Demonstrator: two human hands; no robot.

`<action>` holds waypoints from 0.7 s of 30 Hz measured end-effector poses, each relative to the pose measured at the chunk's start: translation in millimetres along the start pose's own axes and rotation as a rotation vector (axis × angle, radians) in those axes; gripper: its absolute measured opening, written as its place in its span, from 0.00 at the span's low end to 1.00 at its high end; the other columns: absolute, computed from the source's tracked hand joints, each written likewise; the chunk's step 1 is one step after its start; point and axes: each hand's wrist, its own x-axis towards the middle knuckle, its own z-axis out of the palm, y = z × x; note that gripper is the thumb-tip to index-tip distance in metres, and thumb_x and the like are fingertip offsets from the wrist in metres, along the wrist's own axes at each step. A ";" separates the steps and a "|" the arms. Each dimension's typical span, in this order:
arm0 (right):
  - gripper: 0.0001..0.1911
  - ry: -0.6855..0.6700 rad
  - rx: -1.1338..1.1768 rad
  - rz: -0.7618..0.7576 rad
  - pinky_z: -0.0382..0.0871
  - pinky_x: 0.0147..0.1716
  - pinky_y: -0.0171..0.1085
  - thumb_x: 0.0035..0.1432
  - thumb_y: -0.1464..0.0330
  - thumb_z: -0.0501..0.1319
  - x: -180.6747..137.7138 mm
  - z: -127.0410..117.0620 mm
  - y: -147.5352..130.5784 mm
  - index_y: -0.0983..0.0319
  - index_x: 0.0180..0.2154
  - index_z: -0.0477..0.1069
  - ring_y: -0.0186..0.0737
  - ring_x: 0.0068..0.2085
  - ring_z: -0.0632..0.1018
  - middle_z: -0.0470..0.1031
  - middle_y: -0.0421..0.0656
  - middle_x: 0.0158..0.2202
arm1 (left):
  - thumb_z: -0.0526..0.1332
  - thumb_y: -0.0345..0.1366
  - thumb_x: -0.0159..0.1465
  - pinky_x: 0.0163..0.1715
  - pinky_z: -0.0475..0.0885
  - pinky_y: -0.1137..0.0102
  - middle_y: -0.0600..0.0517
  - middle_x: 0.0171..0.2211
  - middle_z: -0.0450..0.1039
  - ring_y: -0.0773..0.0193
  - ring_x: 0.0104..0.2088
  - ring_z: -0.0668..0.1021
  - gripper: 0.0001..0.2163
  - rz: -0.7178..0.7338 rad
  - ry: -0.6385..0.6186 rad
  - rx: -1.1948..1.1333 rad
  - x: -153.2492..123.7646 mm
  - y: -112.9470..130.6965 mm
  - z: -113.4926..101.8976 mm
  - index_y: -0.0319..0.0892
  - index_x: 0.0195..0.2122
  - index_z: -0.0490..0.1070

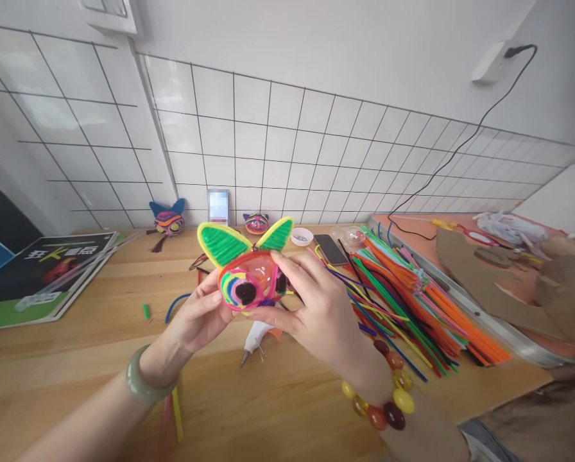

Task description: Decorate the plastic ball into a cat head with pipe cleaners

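Note:
Between my two hands, raised above the wooden table, is a pipe-cleaner animal head [256, 277] with green ears edged in yellow. It has black eyes, striped coloured rings and a see-through patch on its forehead. My left hand [203, 308] grips its left side, thumb near the ringed eye. Fingers of my right hand [311, 301] close over its right side, partly hiding the other eye. Below the head lies a white glue gun [255, 339], its tip pointing toward me. To the right, bundles of coloured pipe cleaners [412, 301] spread over the table.
Two finished-looking heads, one blue-eared [167, 218] and one small [257, 222], stand by the tiled wall. A lit phone [219, 206], dark phone [330, 249], white bowl [301, 237] and clear plastic shell [355, 235] sit at the back. Left is a magazine [51, 273]; right, cardboard [484, 289].

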 end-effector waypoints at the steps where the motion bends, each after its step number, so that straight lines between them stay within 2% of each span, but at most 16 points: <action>1: 0.30 -0.013 0.007 0.003 0.79 0.44 0.45 0.61 0.52 0.65 0.3 -0.7 -0.5 0.70 0.54 0.72 0.49 0.44 0.81 0.78 0.54 0.41 | 0.73 0.36 0.56 0.41 0.81 0.70 0.52 0.42 0.84 0.61 0.40 0.85 0.12 -0.005 -0.001 0.000 -0.3 -0.5 -1.9 0.46 0.42 0.82; 7: 0.30 -0.071 0.010 0.037 0.79 0.42 0.47 0.62 0.50 0.62 1.2 -4.4 -0.7 0.68 0.54 0.72 0.49 0.42 0.81 0.79 0.52 0.40 | 0.73 0.40 0.56 0.44 0.81 0.65 0.50 0.45 0.83 0.57 0.42 0.84 0.19 -0.025 0.035 0.070 -0.7 -0.9 -7.7 0.46 0.48 0.80; 10: 0.28 -0.074 0.059 0.067 0.77 0.46 0.51 0.61 0.50 0.63 2.8 -6.3 2.9 0.63 0.53 0.73 0.52 0.47 0.80 0.79 0.52 0.44 | 0.73 0.38 0.56 0.41 0.81 0.70 0.52 0.41 0.84 0.61 0.39 0.84 0.15 0.053 0.031 0.146 0.4 3.0 -0.5 0.48 0.46 0.81; 12: 0.24 -0.061 0.131 0.110 0.75 0.50 0.53 0.61 0.51 0.64 4.5 -6.9 5.5 0.59 0.51 0.75 0.54 0.51 0.78 0.80 0.50 0.46 | 0.73 0.35 0.57 0.41 0.81 0.69 0.52 0.43 0.84 0.60 0.41 0.84 0.14 0.116 0.040 0.241 0.5 5.4 5.7 0.50 0.45 0.81; 14: 0.19 -0.050 0.245 0.184 0.73 0.53 0.53 0.62 0.53 0.64 5.8 -5.7 6.7 0.57 0.48 0.75 0.53 0.53 0.78 0.80 0.48 0.48 | 0.73 0.33 0.56 0.45 0.80 0.63 0.52 0.48 0.82 0.56 0.46 0.83 0.16 0.175 0.067 0.336 -0.2 6.1 10.3 0.53 0.45 0.81; 17: 0.15 -0.038 0.468 0.359 0.74 0.51 0.49 0.64 0.56 0.63 5.6 -0.5 5.7 0.57 0.47 0.75 0.48 0.51 0.79 0.80 0.46 0.49 | 0.74 0.31 0.55 0.48 0.80 0.58 0.51 0.52 0.80 0.51 0.51 0.81 0.21 0.253 0.106 0.412 -2.0 4.1 13.5 0.56 0.49 0.80; 21: 0.18 -0.068 0.670 0.542 0.77 0.48 0.47 0.62 0.56 0.64 3.6 6.8 3.7 0.58 0.49 0.72 0.47 0.49 0.79 0.79 0.47 0.50 | 0.72 0.28 0.57 0.43 0.82 0.61 0.50 0.52 0.80 0.52 0.49 0.82 0.22 0.289 0.087 0.453 -2.7 2.0 18.3 0.55 0.52 0.79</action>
